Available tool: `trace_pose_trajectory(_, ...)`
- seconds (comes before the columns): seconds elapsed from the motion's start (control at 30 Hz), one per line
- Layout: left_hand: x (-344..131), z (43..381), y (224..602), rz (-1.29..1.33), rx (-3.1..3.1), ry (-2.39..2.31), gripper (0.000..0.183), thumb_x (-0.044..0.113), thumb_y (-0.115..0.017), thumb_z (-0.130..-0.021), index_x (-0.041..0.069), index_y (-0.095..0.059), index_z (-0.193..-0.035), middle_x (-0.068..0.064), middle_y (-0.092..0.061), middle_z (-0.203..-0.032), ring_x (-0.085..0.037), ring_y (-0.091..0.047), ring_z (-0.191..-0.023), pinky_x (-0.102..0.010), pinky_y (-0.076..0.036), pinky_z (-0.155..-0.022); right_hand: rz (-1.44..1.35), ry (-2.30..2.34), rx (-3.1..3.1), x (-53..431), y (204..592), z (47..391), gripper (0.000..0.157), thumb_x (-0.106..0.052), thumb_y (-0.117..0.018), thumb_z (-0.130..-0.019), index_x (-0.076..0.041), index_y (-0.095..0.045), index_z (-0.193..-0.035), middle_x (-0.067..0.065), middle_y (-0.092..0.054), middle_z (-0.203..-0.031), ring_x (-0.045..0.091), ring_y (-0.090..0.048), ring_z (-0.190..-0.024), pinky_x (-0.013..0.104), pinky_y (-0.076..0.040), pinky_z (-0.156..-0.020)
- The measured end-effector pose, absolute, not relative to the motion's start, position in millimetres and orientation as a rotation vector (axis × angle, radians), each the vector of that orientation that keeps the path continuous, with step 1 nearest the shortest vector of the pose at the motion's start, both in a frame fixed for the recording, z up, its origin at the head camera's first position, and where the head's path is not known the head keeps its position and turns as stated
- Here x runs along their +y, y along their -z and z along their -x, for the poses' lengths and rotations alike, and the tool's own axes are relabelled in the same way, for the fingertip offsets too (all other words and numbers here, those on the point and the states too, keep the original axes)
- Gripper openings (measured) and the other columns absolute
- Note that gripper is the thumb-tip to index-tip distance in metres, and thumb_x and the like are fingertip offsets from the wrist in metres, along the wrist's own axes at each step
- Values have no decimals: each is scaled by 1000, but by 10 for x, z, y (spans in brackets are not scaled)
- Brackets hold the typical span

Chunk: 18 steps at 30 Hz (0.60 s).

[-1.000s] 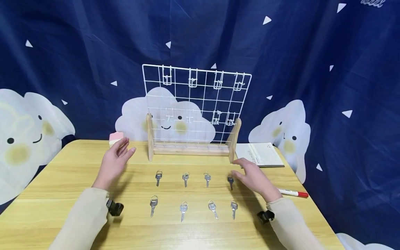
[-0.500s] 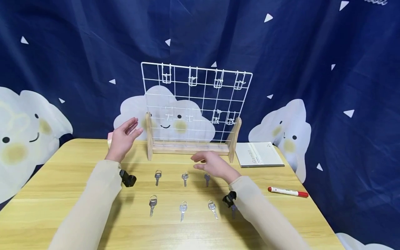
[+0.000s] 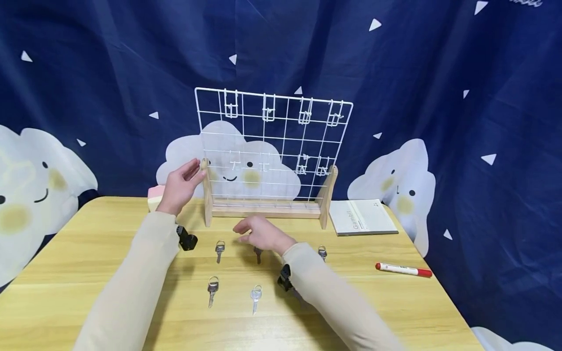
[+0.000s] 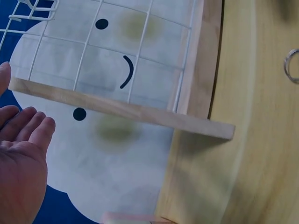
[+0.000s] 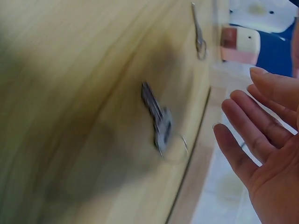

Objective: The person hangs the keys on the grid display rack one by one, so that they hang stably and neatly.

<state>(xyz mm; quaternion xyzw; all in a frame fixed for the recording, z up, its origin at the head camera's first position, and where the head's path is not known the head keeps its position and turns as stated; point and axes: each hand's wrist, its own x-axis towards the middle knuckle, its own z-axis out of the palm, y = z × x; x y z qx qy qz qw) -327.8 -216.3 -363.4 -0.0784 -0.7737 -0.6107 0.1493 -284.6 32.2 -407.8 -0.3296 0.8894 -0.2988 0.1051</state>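
Several metal keys with split rings lie on the table. In the head view, my left hand [image 3: 181, 187] is by the left wooden post [image 3: 207, 195] of a white wire grid rack [image 3: 285, 141]; its fingers are loosely bent and grip nothing. My right hand [image 3: 263, 234] hovers over a back-row key [image 3: 258, 254], fingers extended and holding nothing. The right wrist view shows a key [image 5: 161, 126] on the wood below that hand [image 5: 261, 144], apart from it. Farther left lies another key [image 3: 220, 250]. Two front keys, one of them this key [image 3: 212, 290], show; my right forearm covers others.
White wire hooks [image 3: 268, 113] hang in two rows on the grid. A notebook [image 3: 363, 217] and a red-capped marker [image 3: 404, 269] lie at the right. Behind my left hand sits a pink-and-white block [image 3: 155, 197]. A dark blue curtain [image 3: 281, 44] hangs behind the table.
My right hand has swept left from the rightmost back key, over the row. My left hand has moved right and forward toward the rack's left post. The keys seen have stayed on the table.
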Motion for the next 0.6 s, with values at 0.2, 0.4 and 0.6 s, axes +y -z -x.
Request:
trace_pose_trajectory(0.2, -2105, 3330, 3609, 206, -2186, 1747, 59, 21, -61, -99, -5, -38, -147, -20, -42, -148, -31, -38, -136, -37, -35, -110, 967, 834, 2620, 79, 4188, 2885, 26, -7, -70, -91, -5, -70, -117, 0, -70, -109, 9, -62, -100, 18, -47, -89)
trace_pose_trajectory(0.4, -2053, 3366, 3621, 136, -2192, 1705, 53, 20, -61, -100, -5, -45, -143, -21, -49, -141, -30, -45, -131, -37, -39, -108, 1021, 693, 2658, -111, 4302, 2952, 20, -9, -71, -91, -7, -73, -111, -3, -70, -98, 5, -61, -90, 14, -46, -82)
trace_pose_trajectory(0.6, -1997, 3372, 3605, 94, -2159, 1709, 45, 15, -60, -100, -6, -51, -138, -21, -54, -135, -29, -49, -126, -36, -42, -105, 1081, 572, 2715, -215, 4382, 3019, 14, -10, -72, -90, -11, -75, -104, -7, -65, -90, 5, -59, -85, 13, -45, -79)
